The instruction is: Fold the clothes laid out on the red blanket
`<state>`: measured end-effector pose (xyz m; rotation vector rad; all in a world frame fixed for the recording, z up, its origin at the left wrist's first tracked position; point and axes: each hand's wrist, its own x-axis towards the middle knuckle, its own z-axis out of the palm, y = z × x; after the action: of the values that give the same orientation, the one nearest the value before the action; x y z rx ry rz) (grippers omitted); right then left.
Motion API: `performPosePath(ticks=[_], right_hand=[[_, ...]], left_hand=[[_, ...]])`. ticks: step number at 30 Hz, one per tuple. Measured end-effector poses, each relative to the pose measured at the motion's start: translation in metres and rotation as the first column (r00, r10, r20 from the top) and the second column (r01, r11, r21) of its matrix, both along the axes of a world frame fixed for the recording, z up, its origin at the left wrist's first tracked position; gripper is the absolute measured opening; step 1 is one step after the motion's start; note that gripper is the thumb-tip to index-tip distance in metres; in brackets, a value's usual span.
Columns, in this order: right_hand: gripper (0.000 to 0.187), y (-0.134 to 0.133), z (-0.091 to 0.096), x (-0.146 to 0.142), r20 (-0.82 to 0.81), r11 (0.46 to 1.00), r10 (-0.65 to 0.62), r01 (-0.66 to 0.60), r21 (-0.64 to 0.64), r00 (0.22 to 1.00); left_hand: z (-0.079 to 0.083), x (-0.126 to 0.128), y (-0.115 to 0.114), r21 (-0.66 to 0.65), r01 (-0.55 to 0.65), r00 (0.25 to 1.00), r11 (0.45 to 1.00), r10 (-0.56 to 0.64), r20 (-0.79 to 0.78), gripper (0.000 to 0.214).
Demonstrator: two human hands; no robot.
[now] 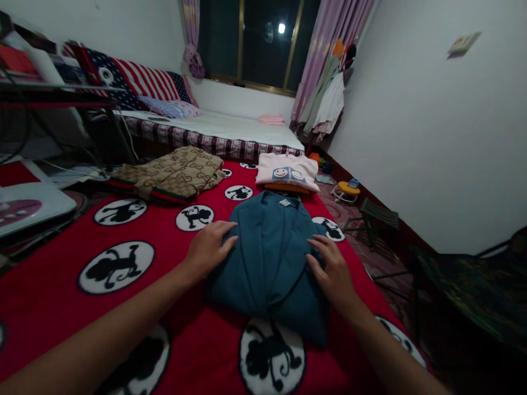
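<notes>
A folded teal jacket lies on a red blanket printed with black figures in white circles, its collar pointing away from me. At the jacket's left edge, my left hand rests with fingers apart, the fingertips touching or just over the fabric. My right hand is at the right edge in the same way, fingers spread and bent slightly. Neither hand grips the cloth. Just beyond the collar sits a folded pale pink shirt with a smiley print, on top of an orange-brown folded garment.
A tan patterned garment lies on the blanket's far left. Beyond stands a bed under the window. To the right on the floor are a yellow stool, a folding stool and a camouflage chair. A cluttered desk is at left.
</notes>
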<state>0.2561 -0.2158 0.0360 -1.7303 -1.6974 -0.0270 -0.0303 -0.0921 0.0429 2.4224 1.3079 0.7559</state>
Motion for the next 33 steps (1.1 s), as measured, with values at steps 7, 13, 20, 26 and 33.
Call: performPosePath(ticks=[7, 13, 20, 26, 33], right_hand=[[0.057, -0.006, 0.003, 0.029, 0.000, 0.856, -0.269, 0.240, -0.459, 0.963], [0.074, -0.005, -0.012, 0.030, -0.418, 0.910, -0.275, 0.094, -0.403, 0.866], [0.097, -0.012, -0.007, 0.019, -0.683, 0.944, -0.283, 0.069, -0.323, 0.674], [0.095, -0.012, -0.013, 0.018, -0.771, 0.944, -0.257, -0.021, -0.330, 0.583], [0.073, 0.013, 0.047, -0.019, -0.311, 0.955, -0.095, -0.001, -0.295, 0.946]], left_hand=[[-0.006, -0.031, 0.015, -0.474, -0.102, 0.984, 0.874, 0.158, 0.079, 0.059], [-0.008, -0.024, 0.004, -0.560, -0.071, 0.978, 0.826, 0.167, 0.123, 0.070], [-0.008, -0.022, -0.008, -0.668, -0.036, 0.944, 0.743, 0.245, 0.222, 0.090], [0.002, -0.015, -0.021, -0.737, 0.001, 0.906, 0.676, 0.312, 0.287, 0.073], [0.043, 0.057, -0.090, -0.159, 0.162, 0.981, 0.974, -0.141, 0.135, 0.052]])
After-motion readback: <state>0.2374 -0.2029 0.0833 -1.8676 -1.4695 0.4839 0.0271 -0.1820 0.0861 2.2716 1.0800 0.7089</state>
